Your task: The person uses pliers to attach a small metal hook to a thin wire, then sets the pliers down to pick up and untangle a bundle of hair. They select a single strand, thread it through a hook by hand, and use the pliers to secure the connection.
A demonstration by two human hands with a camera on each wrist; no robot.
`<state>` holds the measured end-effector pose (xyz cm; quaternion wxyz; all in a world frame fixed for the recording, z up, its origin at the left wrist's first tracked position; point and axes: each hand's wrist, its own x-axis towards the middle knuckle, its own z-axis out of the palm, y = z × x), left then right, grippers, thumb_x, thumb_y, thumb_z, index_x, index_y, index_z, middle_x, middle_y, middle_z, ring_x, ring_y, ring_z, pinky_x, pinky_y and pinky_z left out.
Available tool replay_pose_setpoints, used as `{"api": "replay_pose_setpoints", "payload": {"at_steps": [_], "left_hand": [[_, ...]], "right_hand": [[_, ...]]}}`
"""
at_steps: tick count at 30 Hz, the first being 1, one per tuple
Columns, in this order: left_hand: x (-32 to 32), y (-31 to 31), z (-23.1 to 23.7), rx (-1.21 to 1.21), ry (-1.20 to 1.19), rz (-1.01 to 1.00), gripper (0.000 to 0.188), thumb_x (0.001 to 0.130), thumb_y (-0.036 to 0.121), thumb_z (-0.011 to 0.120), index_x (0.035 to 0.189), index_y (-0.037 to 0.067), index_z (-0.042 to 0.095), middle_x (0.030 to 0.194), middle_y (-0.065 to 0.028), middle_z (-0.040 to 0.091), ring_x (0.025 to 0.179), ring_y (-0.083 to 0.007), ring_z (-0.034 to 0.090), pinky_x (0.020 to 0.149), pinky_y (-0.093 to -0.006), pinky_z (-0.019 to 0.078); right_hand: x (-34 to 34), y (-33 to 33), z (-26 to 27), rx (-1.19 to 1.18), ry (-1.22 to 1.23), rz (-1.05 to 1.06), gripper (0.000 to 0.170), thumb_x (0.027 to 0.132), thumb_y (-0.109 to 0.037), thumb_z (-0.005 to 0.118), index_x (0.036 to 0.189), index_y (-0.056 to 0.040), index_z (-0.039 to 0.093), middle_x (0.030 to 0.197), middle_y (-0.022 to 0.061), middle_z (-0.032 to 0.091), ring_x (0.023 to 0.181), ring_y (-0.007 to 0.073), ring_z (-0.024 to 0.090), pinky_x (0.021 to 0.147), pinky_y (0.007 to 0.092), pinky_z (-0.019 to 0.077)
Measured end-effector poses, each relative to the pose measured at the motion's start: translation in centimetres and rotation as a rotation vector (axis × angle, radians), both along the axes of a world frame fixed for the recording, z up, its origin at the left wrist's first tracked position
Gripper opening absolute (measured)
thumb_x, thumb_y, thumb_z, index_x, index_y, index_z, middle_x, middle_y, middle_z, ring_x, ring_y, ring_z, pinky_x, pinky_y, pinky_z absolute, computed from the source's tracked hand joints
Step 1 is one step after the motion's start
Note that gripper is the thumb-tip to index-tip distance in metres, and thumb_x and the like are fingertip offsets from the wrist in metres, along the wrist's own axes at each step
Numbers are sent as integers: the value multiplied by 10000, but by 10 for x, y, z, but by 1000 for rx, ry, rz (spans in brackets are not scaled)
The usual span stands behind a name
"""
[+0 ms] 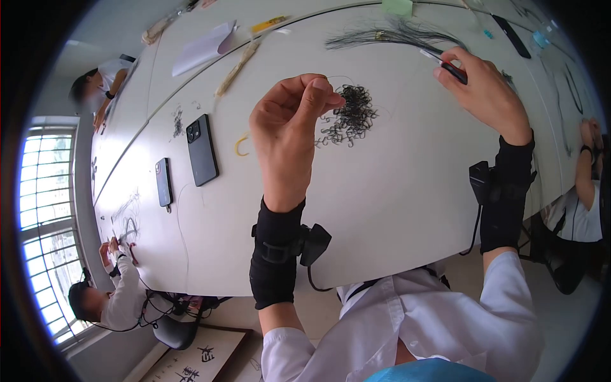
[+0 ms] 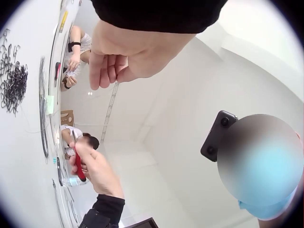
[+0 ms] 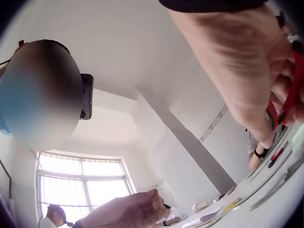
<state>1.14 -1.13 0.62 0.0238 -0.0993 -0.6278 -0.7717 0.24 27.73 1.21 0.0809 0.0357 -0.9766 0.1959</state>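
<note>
Above the white table, the left hand (image 1: 286, 124) has thumb and fingertips together on a thin wire, whose fine arc also shows in the right wrist view beside that hand (image 3: 128, 210). Just beyond the fingers lies a pile of small dark curled wire pieces (image 1: 358, 113). The right hand (image 1: 489, 95) grips pliers (image 1: 454, 72) at the right, their jaws towards the long dark wires (image 1: 398, 36). Red and black handles (image 3: 292, 88) show in the right wrist view. Whether the plier jaws are apart, I cannot tell.
Two phones, one larger (image 1: 202, 150) and one smaller (image 1: 163, 183), lie left of the left hand. A yellow loop (image 1: 240, 145), white paper (image 1: 202, 48) and a bottle (image 1: 541, 39) are on the table (image 1: 382, 210). Other people sit around it.
</note>
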Motion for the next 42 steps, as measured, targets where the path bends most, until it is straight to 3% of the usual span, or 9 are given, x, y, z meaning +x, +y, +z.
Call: {"api": "replay_pose_setpoints", "payload": {"at_steps": [1, 8, 9, 13, 16, 19, 22, 35, 42], "left_hand": [[0, -1, 1, -24, 23, 22, 172, 971, 132, 660, 974, -39, 680, 886, -99, 686, 809, -207, 711, 874, -402, 597], [3, 3, 5, -79, 91, 91, 185, 970, 143, 664, 986, -40, 679, 891, -109, 689, 808, -204, 709, 856, -401, 601], [3, 1, 5, -70, 101, 99, 185, 973, 146, 660, 989, -37, 679, 893, -110, 690, 811, -204, 709, 852, -401, 602], [3, -5, 10, -18, 124, 156, 189, 974, 150, 667, 976, -39, 667, 881, -95, 680, 802, -178, 689, 808, -369, 596], [2, -7, 11, 6, 135, 174, 198, 968, 159, 680, 973, -39, 665, 877, -87, 677, 787, -160, 672, 794, -357, 589], [5, -3, 11, 4, 144, 154, 203, 970, 156, 680, 982, -46, 664, 886, -88, 680, 793, -153, 667, 804, -331, 574], [7, 4, 11, -10, 177, 131, 211, 973, 150, 680, 1006, -57, 659, 896, -86, 683, 807, -144, 663, 810, -297, 554], [14, 7, 10, -159, 280, 192, 140, 972, 78, 663, 1033, -47, 652, 925, -88, 702, 850, -143, 679, 794, -256, 529], [13, 10, 8, -160, 295, 198, 139, 970, 73, 665, 1034, -49, 651, 925, -88, 703, 847, -136, 677, 792, -256, 533]], "right_hand": [[1, 11, 1, 79, -32, -15, 371, 1006, -360, 588, 1044, 3, 653, 743, 94, 647, 636, 184, 587, 654, 359, 473], [23, -6, 35, -386, -385, 301, 344, 1032, -323, 531, 1082, -7, 658, 738, 62, 612, 650, 158, 554, 628, 311, 454], [26, -16, 34, -125, -252, 247, 331, 1024, -316, 543, 1099, -12, 650, 745, 87, 637, 652, 168, 575, 627, 311, 468], [28, -8, 38, -246, -424, 239, 310, 1012, -294, 562, 1115, -14, 645, 723, 112, 642, 616, 200, 573, 613, 316, 471], [25, -3, 42, 56, -355, 161, 274, 1007, -234, 559, 1132, 2, 622, 699, 42, 566, 634, 123, 516, 601, 287, 414], [33, -4, 45, -549, -333, 573, 327, 1026, -269, 514, 1108, 28, 627, 737, 33, 586, 653, 120, 533, 603, 274, 417], [38, -41, 50, -1067, -544, 577, 383, 1055, -300, 492, 1110, 42, 654, 757, 21, 611, 657, 91, 555, 567, 243, 423], [42, -98, 26, -1272, -518, 417, 380, 1065, -313, 450, 1073, 12, 647, 740, 33, 627, 632, 102, 596, 563, 229, 445], [43, -102, 24, -1313, -499, 402, 390, 1064, -319, 466, 1033, 27, 641, 654, 0, 535, 549, 73, 508, 511, 238, 433]]}}
